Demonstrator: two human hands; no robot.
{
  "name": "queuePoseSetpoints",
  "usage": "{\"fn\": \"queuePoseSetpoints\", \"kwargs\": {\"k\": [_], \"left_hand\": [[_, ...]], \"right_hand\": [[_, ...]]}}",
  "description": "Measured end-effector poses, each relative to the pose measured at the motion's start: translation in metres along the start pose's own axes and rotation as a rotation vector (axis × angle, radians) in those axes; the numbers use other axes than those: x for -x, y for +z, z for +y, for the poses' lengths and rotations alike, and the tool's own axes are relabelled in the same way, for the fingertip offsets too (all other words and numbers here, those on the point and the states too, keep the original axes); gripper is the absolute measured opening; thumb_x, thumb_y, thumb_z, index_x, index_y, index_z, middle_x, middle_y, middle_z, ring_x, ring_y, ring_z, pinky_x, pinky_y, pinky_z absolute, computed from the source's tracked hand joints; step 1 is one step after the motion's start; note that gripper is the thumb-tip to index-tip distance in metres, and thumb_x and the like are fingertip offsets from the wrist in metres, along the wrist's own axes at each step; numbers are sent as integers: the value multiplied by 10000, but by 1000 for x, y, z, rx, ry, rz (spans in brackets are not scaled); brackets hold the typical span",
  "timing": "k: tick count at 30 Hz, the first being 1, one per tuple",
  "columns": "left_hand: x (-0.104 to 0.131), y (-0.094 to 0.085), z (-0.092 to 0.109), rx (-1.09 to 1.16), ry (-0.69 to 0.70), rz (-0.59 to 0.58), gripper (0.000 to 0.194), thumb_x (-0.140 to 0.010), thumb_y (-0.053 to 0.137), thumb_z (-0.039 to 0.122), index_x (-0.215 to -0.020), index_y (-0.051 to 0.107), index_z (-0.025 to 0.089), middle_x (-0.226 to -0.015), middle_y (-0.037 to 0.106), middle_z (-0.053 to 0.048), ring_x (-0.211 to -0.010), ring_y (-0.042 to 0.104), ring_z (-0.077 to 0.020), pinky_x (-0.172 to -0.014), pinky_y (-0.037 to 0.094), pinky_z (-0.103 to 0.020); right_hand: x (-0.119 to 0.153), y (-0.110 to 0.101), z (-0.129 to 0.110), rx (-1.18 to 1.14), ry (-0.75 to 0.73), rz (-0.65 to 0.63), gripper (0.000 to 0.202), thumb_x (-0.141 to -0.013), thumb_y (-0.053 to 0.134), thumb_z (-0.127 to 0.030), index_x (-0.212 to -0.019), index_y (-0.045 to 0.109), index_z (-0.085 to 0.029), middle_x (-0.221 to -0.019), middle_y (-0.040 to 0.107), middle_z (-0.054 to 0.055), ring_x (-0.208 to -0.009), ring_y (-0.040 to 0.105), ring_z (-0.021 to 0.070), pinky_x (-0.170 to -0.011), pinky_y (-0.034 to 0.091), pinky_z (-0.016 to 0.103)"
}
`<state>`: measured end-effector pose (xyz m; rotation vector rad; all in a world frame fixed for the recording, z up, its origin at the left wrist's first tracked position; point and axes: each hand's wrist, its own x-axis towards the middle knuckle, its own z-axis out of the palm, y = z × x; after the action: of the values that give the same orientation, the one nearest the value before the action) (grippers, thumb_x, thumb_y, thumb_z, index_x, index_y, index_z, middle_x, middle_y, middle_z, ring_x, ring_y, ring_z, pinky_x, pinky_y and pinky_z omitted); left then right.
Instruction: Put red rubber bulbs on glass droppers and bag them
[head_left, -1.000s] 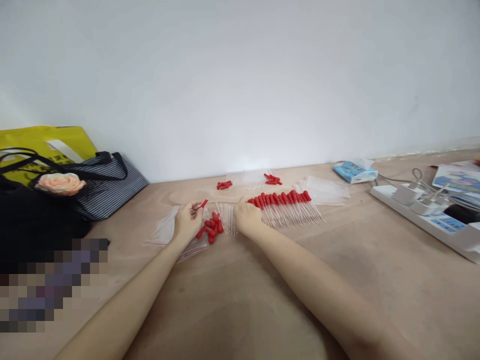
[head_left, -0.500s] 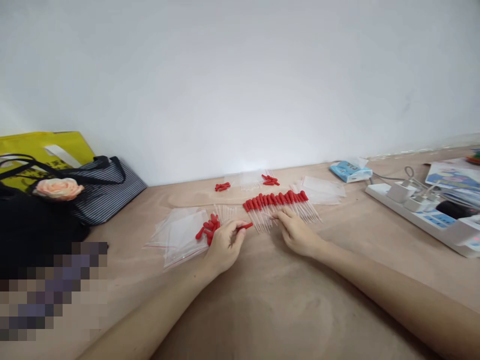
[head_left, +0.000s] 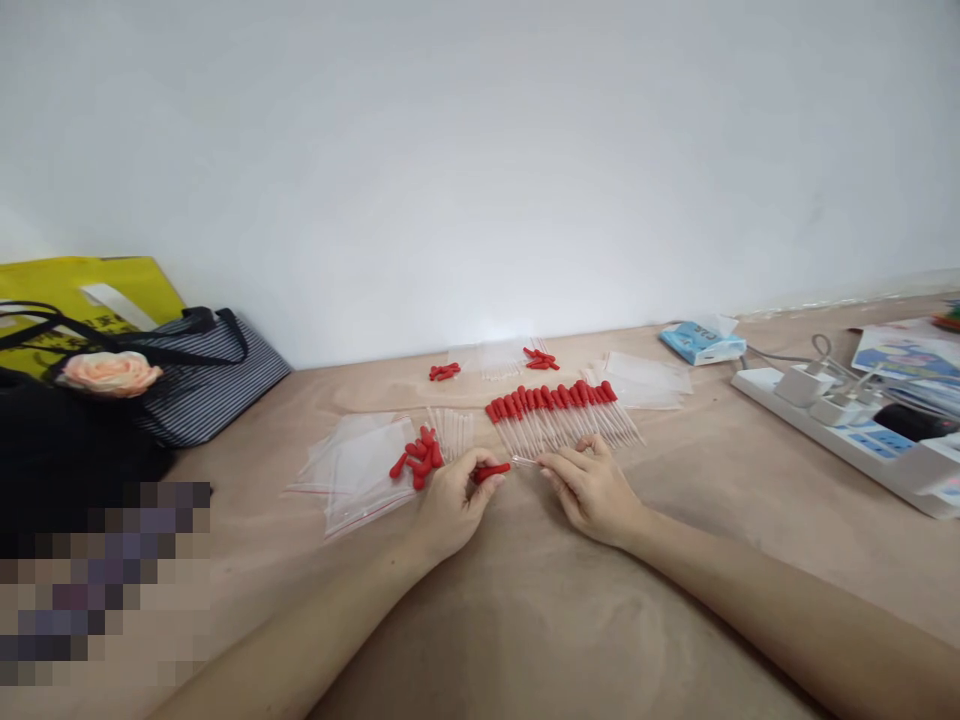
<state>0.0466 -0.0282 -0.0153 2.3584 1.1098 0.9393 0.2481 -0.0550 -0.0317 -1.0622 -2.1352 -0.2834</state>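
My left hand (head_left: 459, 500) is closed on a red rubber dropper bulb (head_left: 493, 470), its narrow end pointing right. Between the fingertips of my right hand (head_left: 596, 490) is a clear glass dropper tube (head_left: 526, 461), its end close to the bulb's mouth; whether they touch I cannot tell. Just beyond both hands lies a row of droppers with red bulbs (head_left: 551, 400), side by side. Loose red bulbs (head_left: 420, 455) sit in a heap left of my left hand, and bare glass tubes (head_left: 454, 430) lie behind it.
Clear plastic bags (head_left: 367, 470) lie at left, with more bags (head_left: 641, 378) at back right. Two small groups of red bulbs (head_left: 444, 371) are near the wall. A tissue pack (head_left: 701, 342) and a power strip (head_left: 847, 430) stand right; a striped bag (head_left: 217, 385) is left.
My right hand has drawn the glass tube nearer, away from the dropper row, and lined it up with the bulb. My left hand has shifted slightly, turning the bulb toward the tube.
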Motion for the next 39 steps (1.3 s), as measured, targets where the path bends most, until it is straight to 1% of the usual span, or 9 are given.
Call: {"fn": "queuePoseSetpoints", "kwargs": {"k": [4, 8, 13, 17, 22, 26, 29, 32, 39], "left_hand": [[0, 0, 0, 35, 1, -9, 120, -813, 464, 251, -865, 524, 161, -742, 611, -12, -649, 573, -126, -597, 453, -236], [-2, 0, -1, 49, 107, -12, 165, -830, 443, 208, -945, 558, 177, -885, 639, -26, -797, 592, -135, -715, 457, -249], [-1, 2, -5, 17, 162, 28, 168, -843, 438, 239, -870, 591, 175, -794, 638, -24, -721, 588, -129, -646, 455, -231], [4, 1, -4, -128, 257, 41, 202, -861, 404, 250, -859, 587, 164, -753, 622, -32, -685, 566, -131, -630, 425, -250], [8, -3, 5, -356, 378, 20, 188, -859, 401, 224, -805, 575, 178, -738, 641, -9, -681, 562, -138, -795, 350, -359], [7, -4, 11, -408, 408, 15, 155, -847, 410, 183, -829, 564, 185, -862, 662, -14, -895, 573, -169, -975, 184, -452], [6, -3, 12, -408, 422, 28, 150, -838, 410, 160, -840, 558, 182, -982, 649, -27, -1039, 525, -202, -1004, 75, -513], [6, -1, 11, -372, 400, 17, 156, -834, 405, 146, -840, 557, 179, -953, 662, -30, -1024, 542, -201, -1008, 60, -527], [5, 1, 12, -305, 353, 2, 154, -831, 410, 163, -834, 563, 186, -884, 675, -17, -943, 584, -178, -1014, 76, -506]], "right_hand": [[-1, 0, -2, 0, -20, -27, 207, -838, 377, -166, -907, 571, -148, -722, 612, 33, -594, 464, 118, -703, 259, 302], [-4, -1, -5, 0, -48, -57, 209, -842, 379, -170, -921, 572, -151, -700, 608, 19, -587, 463, 111, -692, 247, 301], [-6, -2, -7, 6, -99, -74, 210, -835, 383, -152, -919, 575, -146, -657, 586, 4, -575, 447, 103, -666, 231, 297], [-7, -2, -6, 55, -174, -59, 214, -836, 376, -150, -883, 584, -145, -602, 554, -11, -514, 386, 89, -635, 219, 294], [-6, -3, -5, 147, -297, -17, 205, -825, 381, -131, -812, 585, -139, -585, 540, -21, -482, 348, 81, -613, 218, 301], [-7, -4, -5, 204, -326, 19, 207, -823, 378, -116, -800, 583, -140, -577, 536, -13, -547, 414, 102, -663, 260, 319], [-9, -2, -5, 202, -299, 18, 212, -825, 375, -118, -796, 581, -159, -593, 550, -2, -641, 461, 128, -791, 270, 380], [-9, 1, -6, 150, -276, 12, 210, -818, 374, -108, -803, 576, -162, -613, 563, 2, -694, 476, 137, -868, 247, 424], [-12, 3, -10, 34, -229, 19, 197, -803, 389, -101, -758, 574, -152, -604, 554, 5, -724, 481, 134, -883, 268, 406]]}}
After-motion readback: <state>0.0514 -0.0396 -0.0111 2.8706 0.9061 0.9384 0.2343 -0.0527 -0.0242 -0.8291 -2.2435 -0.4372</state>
